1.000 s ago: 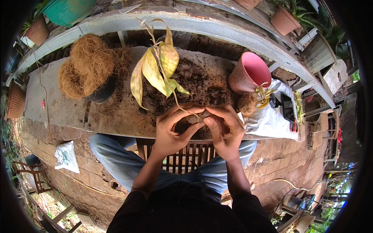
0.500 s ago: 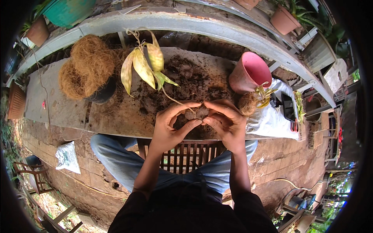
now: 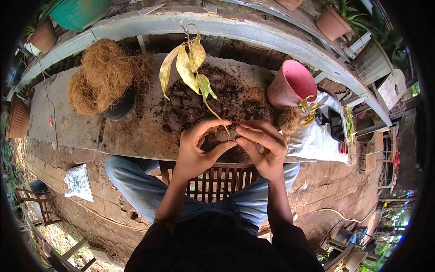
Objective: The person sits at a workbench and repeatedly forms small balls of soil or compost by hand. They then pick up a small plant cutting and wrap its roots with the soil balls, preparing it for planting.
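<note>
Pinching the root clump (image 3: 223, 135) of the yellow-leaved plant (image 3: 188, 68), fingers of left hand (image 3: 197, 147) and right hand (image 3: 263, 145) grasp it between them.

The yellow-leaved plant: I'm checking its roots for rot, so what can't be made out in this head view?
- Root ball of the plant: covered by the left hand and right hand.
- Root colour: too small, blends with the soil.
- Inside of the pink pot: tipped, its depth unseen.

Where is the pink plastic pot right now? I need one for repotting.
In the head view the pink plastic pot lies tipped on the concrete bench, right of the soil pile, just beyond the right hand.
</note>
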### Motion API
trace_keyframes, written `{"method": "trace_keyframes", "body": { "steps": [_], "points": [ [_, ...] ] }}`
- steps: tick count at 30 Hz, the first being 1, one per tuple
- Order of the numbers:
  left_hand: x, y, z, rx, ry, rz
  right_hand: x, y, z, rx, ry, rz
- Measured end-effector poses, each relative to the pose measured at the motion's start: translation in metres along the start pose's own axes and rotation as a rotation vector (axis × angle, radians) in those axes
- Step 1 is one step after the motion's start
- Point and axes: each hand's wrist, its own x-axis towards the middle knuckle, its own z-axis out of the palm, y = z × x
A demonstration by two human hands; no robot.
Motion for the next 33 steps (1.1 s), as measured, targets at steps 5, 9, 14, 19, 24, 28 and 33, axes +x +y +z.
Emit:
{"method": "trace_keyframes", "body": {
  "steps": [5,9,14,19,24,28,33],
  "points": [
    [-0.001,-0.007,-0.001,0.047,-0.014,0.072,-0.002,-0.004,0.003,0.143,0.023,0.065],
    [-0.003,-0.006,-0.001,0.046,-0.105,0.059,-0.012,0.015,0.004,0.559,0.024,0.273],
    [-0.011,-0.013,-0.004,0.184,-0.137,-0.038,-0.006,0.012,-0.011,0.845,-0.165,0.542],
    [0.002,-0.013,-0.002,-0.105,-0.169,0.016,-0.009,0.025,-0.011,1.061,-0.279,0.532],
    [0.007,-0.025,-0.004,-0.165,-0.18,0.029,-0.016,0.029,-0.008,1.095,-0.275,0.622],
    [0.008,-0.025,-0.004,-0.187,-0.197,-0.002,-0.018,0.028,-0.006,1.077,-0.232,0.625],
    [0.007,-0.029,0.003,-0.305,-0.096,-0.036,-0.01,0.019,-0.006,1.013,-0.214,0.67]
  ]
}}
